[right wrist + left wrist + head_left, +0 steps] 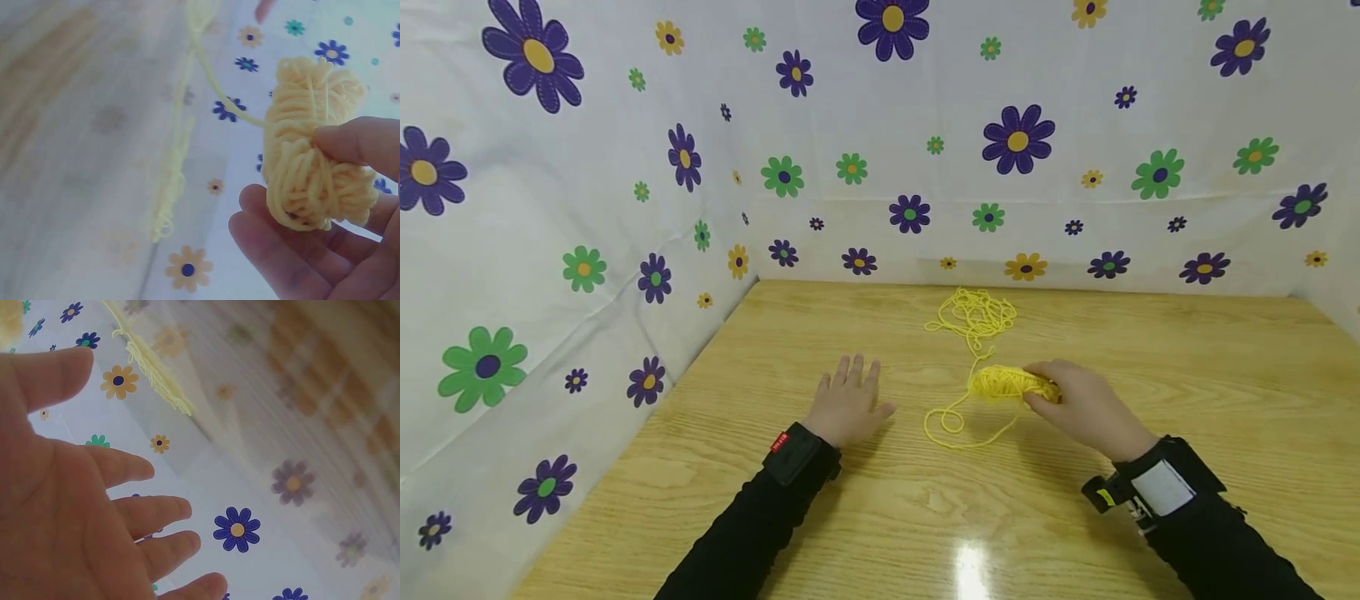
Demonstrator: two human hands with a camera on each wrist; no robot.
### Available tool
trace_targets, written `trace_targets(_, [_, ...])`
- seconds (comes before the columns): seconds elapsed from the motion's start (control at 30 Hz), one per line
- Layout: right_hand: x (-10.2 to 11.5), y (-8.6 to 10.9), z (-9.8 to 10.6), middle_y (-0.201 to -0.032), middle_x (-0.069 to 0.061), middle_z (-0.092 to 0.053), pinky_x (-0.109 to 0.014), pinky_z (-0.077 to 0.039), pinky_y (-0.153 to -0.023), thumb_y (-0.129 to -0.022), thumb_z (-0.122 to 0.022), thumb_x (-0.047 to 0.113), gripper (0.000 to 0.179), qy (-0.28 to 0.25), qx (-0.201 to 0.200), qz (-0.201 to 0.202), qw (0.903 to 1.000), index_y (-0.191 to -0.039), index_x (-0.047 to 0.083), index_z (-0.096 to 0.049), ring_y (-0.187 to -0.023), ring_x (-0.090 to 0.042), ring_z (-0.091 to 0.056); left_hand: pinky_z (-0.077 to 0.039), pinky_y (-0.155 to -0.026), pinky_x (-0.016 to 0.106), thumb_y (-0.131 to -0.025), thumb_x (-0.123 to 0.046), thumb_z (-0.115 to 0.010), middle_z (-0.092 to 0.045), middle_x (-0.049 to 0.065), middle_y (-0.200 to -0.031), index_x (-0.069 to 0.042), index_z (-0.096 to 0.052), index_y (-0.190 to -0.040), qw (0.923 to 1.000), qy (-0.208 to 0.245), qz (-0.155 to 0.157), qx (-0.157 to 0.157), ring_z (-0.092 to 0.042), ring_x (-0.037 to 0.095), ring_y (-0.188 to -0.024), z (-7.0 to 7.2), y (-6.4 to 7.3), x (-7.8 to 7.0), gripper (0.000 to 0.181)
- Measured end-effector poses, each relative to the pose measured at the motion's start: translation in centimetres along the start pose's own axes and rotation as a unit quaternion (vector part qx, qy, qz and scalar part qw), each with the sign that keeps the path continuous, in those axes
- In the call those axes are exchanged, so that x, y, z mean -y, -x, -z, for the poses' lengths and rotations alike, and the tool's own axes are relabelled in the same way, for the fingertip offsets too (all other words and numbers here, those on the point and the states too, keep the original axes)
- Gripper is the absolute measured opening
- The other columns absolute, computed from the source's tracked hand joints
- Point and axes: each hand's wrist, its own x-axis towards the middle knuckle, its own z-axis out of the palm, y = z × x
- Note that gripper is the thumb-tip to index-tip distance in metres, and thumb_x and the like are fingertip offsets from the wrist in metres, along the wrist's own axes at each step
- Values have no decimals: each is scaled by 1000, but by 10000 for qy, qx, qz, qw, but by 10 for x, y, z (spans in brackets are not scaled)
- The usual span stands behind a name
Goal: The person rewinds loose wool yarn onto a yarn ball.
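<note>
Wooden table (865, 533), flowered cloth (850, 100) behind. Left hand (849, 407) palm down, fingers spread, gripping nothing; right hand (1092, 410) angled inward, pinching yellow yarn bundle (1004, 382).

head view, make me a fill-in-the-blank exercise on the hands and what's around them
The right hand grips a yarn bundle whose colour is ____.
The left hand holds ____.
The white cloth behind the table is printed with ____.

Missing words: yellow; nothing; flowers.
</note>
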Motion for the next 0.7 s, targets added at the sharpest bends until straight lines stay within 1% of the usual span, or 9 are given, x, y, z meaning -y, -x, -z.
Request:
trace_targets(0.13, [4, 0, 10, -107, -22, -69, -36, -55, -69, -92, -70, 8, 34, -248, -144, -40, 9996, -120, -9, -64, -81, -21, -61, -15, -119, 62, -104, -39, -49, -18, 26, -162, -2, -26, -156, 9996, 179, -230, 32, -12, 42, -152, -1, -2, -5, 68])
trace_targets(0.27, [9, -1, 19, -107, -22, -69, -34, -55, -68, -92, -70, 6, 33, -504, -248, 33, 9984, -120, -9, -65, -81, -19, -61, -15, -119, 61, -105, -40, -46, -18, 26, -162, -1, -26, -156, 9958, 475, -752, 213, -11, 42, -152, 0, 0, -20, 68])
trace_targets(0.37, [14, -2, 25, -107, -21, -69, -32, -56, -69, -92, -70, 7, 34, -643, -269, 73, 9975, -121, -9, -64, -81, -19, -61, -13, -120, 60, -106, -40, -44, -17, 26, -163, 0, -24, -156, 9883, 891, -1183, 367, -10, 41, -153, 5, 5, -39, 68])
trace_targets(0.43, [18, -3, 29, -107, -21, -69, -31, -56, -69, -93, -70, 8, 35, -726, -273, 103, 9969, -122, -9, -64, -80, -18, -61, -12, -121, 58, -107, -39, -43, -17, 24, -163, 1, -23, -157, 9799, 1297, -1432, 488, -9, 39, -153, 11, 8, -54, 67])
trace_targets(0.5, [22, -3, 33, -109, -22, -69, -30, -56, -69, -93, -69, 8, 35, -890, -271, 140, 9956, -123, -9, -63, -81, -19, -63, -12, -122, 54, -108, -37, -41, -17, 20, -164, -1, -20, -158, 9658, 1871, -1671, 655, -9, 36, -154, 18, 9, -67, 65])
trace_targets(0.57, [25, -4, 37, -109, -23, -69, -28, -57, -69, -94, -69, 8, 36, -1019, -283, 193, 9942, -124, -9, -63, -82, -20, -65, -15, -123, 51, -109, -37, -39, -19, 16, -165, -3, -19, -158, 9470, 2519, -1791, 875, -12, 32, -154, 22, 8, -79, 63])
trace_targets(0.6, [27, -5, 38, -110, -23, -69, -28, -57, -69, -94, -69, 7, 36, -1067, -298, 220, 9936, -125, -9, -63, -83, -20, -66, -18, -122, 50, -109, -37, -38, -21, 14, -165, -4, -20, -158, 9361, 2865, -1775, 1001, -15, 31, -153, 24, 8, -84, 62])
trace_targets(0.63, [28, -5, 40, -110, -23, -69, -29, -58, -70, -94, -69, 7, 36, -1101, -319, 252, 9931, -125, -9, -63, -84, -21, -66, -22, -121, 50, -109, -37, -38, -22, 12, -164, -6, -21, -158, 9227, 3249, -1741, 1134, -18, 30, -153, 25, 7, -88, 61])
trace_targets(0.7, [31, -6, 42, -110, -22, -70, -30, -58, -71, -94, -69, 8, 37, -1110, -352, 276, 9928, -126, -9, -62, -84, -22, -67, -26, -119, 51, -109, -36, -37, -25, 11, -164, -7, -23, -158, 8930, 3967, -1669, 1317, -24, 30, -151, 26, 4, -96, 58])
